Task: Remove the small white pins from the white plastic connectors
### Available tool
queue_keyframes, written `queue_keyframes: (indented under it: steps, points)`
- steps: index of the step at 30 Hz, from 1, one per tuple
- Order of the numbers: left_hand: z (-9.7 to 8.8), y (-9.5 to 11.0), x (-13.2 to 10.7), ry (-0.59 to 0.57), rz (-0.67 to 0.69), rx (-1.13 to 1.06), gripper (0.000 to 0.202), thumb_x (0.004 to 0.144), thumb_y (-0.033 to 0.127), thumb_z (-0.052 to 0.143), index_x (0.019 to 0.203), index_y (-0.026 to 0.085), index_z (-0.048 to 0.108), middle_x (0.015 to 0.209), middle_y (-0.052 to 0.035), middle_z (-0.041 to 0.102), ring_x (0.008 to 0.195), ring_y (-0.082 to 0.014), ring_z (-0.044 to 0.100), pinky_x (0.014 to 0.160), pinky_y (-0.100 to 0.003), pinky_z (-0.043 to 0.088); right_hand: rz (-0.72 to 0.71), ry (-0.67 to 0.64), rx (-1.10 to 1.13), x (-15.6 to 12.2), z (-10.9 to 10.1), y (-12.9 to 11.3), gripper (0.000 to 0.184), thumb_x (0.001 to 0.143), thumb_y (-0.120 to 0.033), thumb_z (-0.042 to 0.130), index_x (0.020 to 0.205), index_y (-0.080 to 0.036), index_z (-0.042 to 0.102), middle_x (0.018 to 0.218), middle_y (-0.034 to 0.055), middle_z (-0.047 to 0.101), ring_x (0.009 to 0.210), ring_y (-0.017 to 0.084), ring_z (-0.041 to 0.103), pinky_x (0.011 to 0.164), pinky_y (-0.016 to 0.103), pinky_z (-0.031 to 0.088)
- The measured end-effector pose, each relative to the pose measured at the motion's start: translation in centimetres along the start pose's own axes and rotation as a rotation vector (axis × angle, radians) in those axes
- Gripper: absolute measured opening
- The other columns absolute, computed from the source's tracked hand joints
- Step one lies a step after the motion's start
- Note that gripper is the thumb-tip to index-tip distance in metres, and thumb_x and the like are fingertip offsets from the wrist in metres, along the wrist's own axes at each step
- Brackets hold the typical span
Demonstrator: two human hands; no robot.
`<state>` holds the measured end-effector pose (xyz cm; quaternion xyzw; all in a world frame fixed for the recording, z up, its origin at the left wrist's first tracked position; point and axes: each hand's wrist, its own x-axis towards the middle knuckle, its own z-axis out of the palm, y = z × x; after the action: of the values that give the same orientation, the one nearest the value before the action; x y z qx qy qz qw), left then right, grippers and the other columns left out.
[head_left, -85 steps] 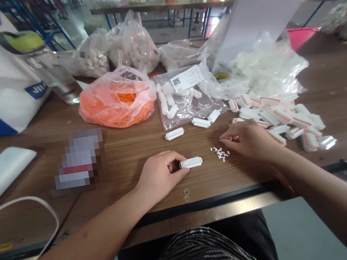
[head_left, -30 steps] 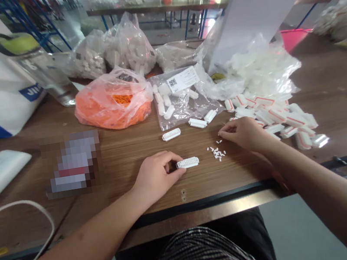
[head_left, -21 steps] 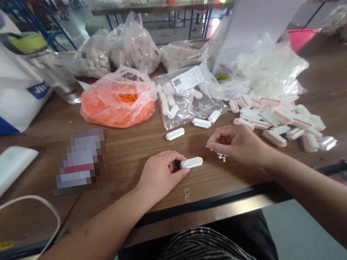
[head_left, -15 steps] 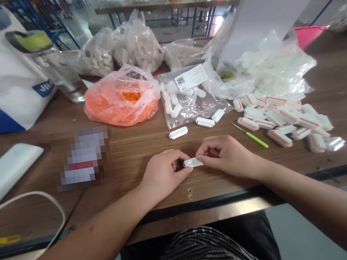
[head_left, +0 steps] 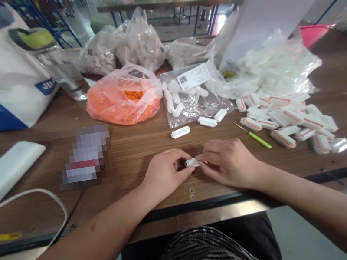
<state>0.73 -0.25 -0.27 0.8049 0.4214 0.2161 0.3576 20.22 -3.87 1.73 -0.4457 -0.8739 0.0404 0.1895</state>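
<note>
Left hand [head_left: 163, 172] pinches a white perforated plastic block [head_left: 191, 162], half-closed right hand [head_left: 229, 161] touches it, grip unclear, brown wood-grain worktop [head_left: 136, 144] beneath the block, pale pillar [head_left: 260, 10] beyond it.

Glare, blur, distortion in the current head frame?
Head view throughout: glare on the metal table edge; pixelated patch at left; far bench soft; pillar leaning, likely wide-angle distortion; white part between left hand and right hand visible, its tiny holes barely resolved.
</note>
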Motion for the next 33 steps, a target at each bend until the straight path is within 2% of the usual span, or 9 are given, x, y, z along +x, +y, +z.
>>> queue_keyframes:
  steps: [3, 5, 9, 11, 14, 19, 24, 29, 33]
  points:
    - [0.0, 0.1, 0.0, 0.000, -0.026, 0.005, 0.011, 0.077, 0.026, 0.071, 0.086, 0.022, 0.072, 0.063, 0.0043, 0.055, 0.056, -0.0109, 0.047, 0.056, -0.024, 0.036, -0.051, 0.001, -0.129, -0.4, -0.3, -0.7, 0.032, 0.092, -0.024, 0.046, 0.081, -0.015, 0.075, 0.063, 0.0058, 0.062, 0.058, 0.016, 0.054, 0.050, 0.030, 0.028]
    - [-0.1, 0.1, 0.0, -0.002, -0.037, 0.009, 0.011, 0.076, 0.025, 0.070, 0.087, 0.023, 0.072, 0.063, 0.0046, 0.055, 0.055, -0.0106, 0.046, 0.056, -0.024, 0.036, 0.026, 0.021, -0.068, -0.7, -0.8, -0.4, 0.032, 0.092, -0.025, 0.046, 0.083, -0.016, 0.075, 0.064, 0.0055, 0.064, 0.058, 0.016, 0.055, 0.051, 0.029, 0.031]
    - [-0.2, -0.1, 0.1, -0.007, -0.022, 0.015, 0.012, 0.076, 0.025, 0.070, 0.087, 0.022, 0.072, 0.064, 0.0047, 0.057, 0.054, -0.0099, 0.046, 0.057, -0.024, 0.036, 0.438, 0.097, 0.087, -2.0, -2.5, 3.3, 0.025, 0.088, -0.030, 0.053, 0.081, -0.019, 0.075, 0.070, 0.0039, 0.069, 0.061, 0.014, 0.059, 0.057, 0.027, 0.039]
    - [-0.2, -0.2, 0.1, -0.007, -0.007, 0.025, 0.012, 0.075, 0.025, 0.071, 0.087, 0.022, 0.072, 0.065, 0.0045, 0.057, 0.054, -0.0098, 0.046, 0.057, -0.025, 0.036, 0.639, 0.038, 0.060, -2.8, -3.1, 5.9, 0.019, 0.081, -0.030, 0.059, 0.075, -0.021, 0.075, 0.072, 0.0031, 0.071, 0.061, 0.015, 0.060, 0.056, 0.028, 0.041]
    - [-0.3, -0.3, 0.2, -0.014, 0.003, 0.035, 0.013, 0.076, 0.026, 0.070, 0.088, 0.022, 0.072, 0.065, 0.0041, 0.057, 0.054, -0.0097, 0.046, 0.057, -0.025, 0.036, 0.753, -0.067, 0.125, -3.8, -3.2, 8.6, 0.019, 0.078, -0.034, 0.062, 0.074, -0.022, 0.076, 0.070, 0.0030, 0.074, 0.062, 0.017, 0.064, 0.056, 0.029, 0.044]
    - [-0.3, -0.2, 0.2, -0.018, 0.011, 0.049, 0.011, 0.077, 0.027, 0.070, 0.087, 0.022, 0.071, 0.063, 0.0042, 0.056, 0.054, -0.0101, 0.046, 0.057, -0.024, 0.036, 0.811, -0.090, 0.188, -3.8, -2.5, 8.2, 0.020, 0.076, -0.036, 0.065, 0.072, -0.021, 0.077, 0.065, 0.0036, 0.074, 0.060, 0.018, 0.065, 0.053, 0.028, 0.044]
    - [-0.3, -0.1, 0.2, -0.009, 0.008, 0.046, 0.011, 0.076, 0.027, 0.070, 0.086, 0.022, 0.071, 0.061, 0.0046, 0.055, 0.054, -0.0103, 0.047, 0.057, -0.024, 0.037, 0.800, -0.080, 0.144, -3.4, -2.2, 7.4, 0.017, 0.075, -0.030, 0.064, 0.067, -0.020, 0.075, 0.062, 0.0027, 0.072, 0.057, 0.017, 0.063, 0.054, 0.030, 0.044]
    - [-0.2, 0.0, 0.2, -0.013, 0.009, 0.037, 0.012, 0.076, 0.026, 0.070, 0.087, 0.022, 0.071, 0.062, 0.0045, 0.056, 0.055, -0.0104, 0.047, 0.058, -0.024, 0.037, 0.813, 0.026, 0.238, -2.8, -2.5, 6.3, 0.015, 0.074, -0.028, 0.063, 0.065, -0.020, 0.072, 0.059, 0.0016, 0.069, 0.052, 0.014, 0.058, 0.048, 0.026, 0.041]
    - [-0.3, 0.1, 0.1, -0.015, -0.012, 0.027, 0.012, 0.076, 0.025, 0.070, 0.087, 0.022, 0.072, 0.064, 0.0042, 0.057, 0.055, -0.0103, 0.046, 0.057, -0.025, 0.036, 0.638, 0.068, 0.470, -1.3, -2.3, 3.3, 0.014, 0.077, -0.028, 0.063, 0.069, -0.019, 0.070, 0.066, 0.0008, 0.070, 0.059, 0.013, 0.060, 0.053, 0.025, 0.044]
